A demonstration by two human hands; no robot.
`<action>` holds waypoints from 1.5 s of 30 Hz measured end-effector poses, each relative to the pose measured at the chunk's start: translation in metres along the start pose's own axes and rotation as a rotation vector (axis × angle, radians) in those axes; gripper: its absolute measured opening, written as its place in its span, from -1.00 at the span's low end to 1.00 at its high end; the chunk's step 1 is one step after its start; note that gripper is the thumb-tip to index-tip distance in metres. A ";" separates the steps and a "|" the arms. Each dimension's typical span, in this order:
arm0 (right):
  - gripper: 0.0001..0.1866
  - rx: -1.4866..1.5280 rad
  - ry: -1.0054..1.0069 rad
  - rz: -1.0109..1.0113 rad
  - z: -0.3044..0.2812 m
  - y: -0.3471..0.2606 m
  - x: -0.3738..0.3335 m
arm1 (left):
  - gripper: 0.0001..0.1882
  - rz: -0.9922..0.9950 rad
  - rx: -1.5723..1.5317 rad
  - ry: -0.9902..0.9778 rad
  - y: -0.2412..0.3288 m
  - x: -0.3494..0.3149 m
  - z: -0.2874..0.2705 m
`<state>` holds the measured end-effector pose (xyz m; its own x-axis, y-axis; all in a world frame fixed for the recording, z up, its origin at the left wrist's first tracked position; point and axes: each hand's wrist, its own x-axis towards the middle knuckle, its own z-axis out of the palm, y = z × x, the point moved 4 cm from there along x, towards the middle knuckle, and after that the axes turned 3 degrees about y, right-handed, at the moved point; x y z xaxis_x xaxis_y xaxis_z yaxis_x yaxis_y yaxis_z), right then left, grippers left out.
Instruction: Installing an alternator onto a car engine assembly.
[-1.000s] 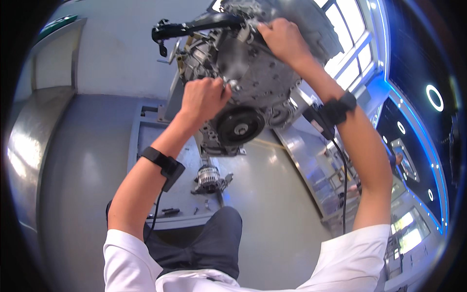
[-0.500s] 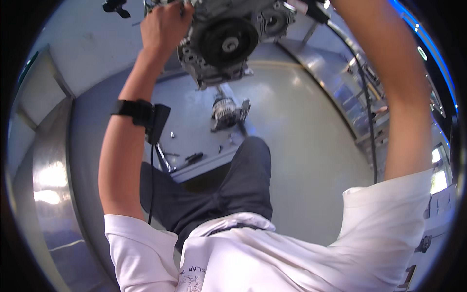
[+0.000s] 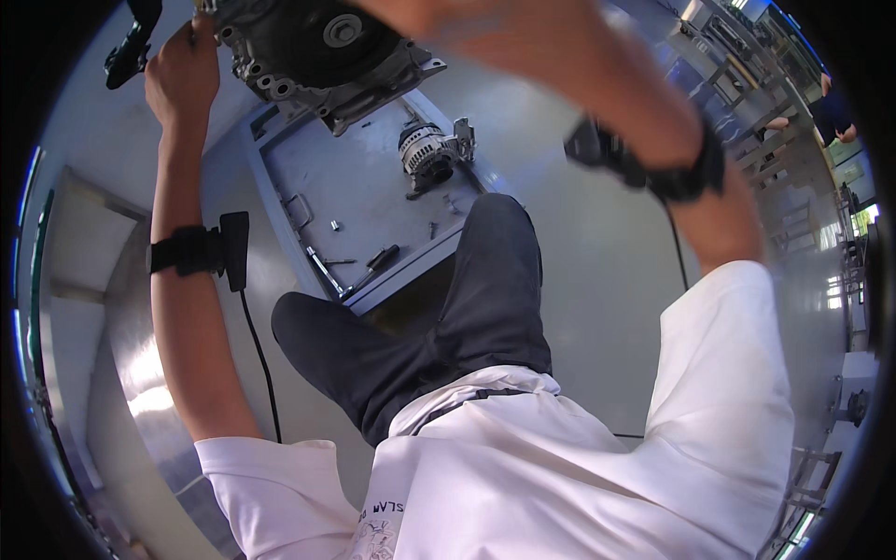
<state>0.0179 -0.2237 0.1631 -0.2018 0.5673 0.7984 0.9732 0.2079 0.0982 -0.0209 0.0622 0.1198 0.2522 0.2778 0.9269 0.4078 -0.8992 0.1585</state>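
Note:
A metal engine (image 3: 397, 79) with a dark round pulley (image 3: 343, 31) fills the upper part of the head view, cut off by the top edge. At its left side is my left hand (image 3: 185, 79), its fingers curled closed; what they grip is hidden. My right hand (image 3: 448, 21) passes in front of the engine's upper right, smeared by motion and partly out of frame, so its fingers cannot be read. Below the engine, an alternator (image 3: 427, 154) lies on a grey raised-edge tray table (image 3: 308, 154).
On the tray table lie a small socket (image 3: 336, 225), a long shiny wrench-like tool (image 3: 325, 271), a black-handled tool (image 3: 383, 257) and small loose parts. My knees (image 3: 504, 252) reach its near edge. Cables hang from straps on both forearms. Another person (image 3: 831, 117) is at the far right.
The view has shifted, so the engine sits further up and left and more of the tray table shows. My right hand has swung inward from the upper right, across the engine.

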 end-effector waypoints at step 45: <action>-0.69 0.154 -1.112 1.895 0.024 -0.340 -0.740 | -0.39 -0.019 0.091 0.284 -0.057 -0.025 0.029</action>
<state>-0.1668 -0.6947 -0.4754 0.6832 0.2028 -0.7016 0.0410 -0.9698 -0.2404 -0.0248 0.1165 0.0778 -0.0066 0.1771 0.9842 0.4901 -0.8573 0.1576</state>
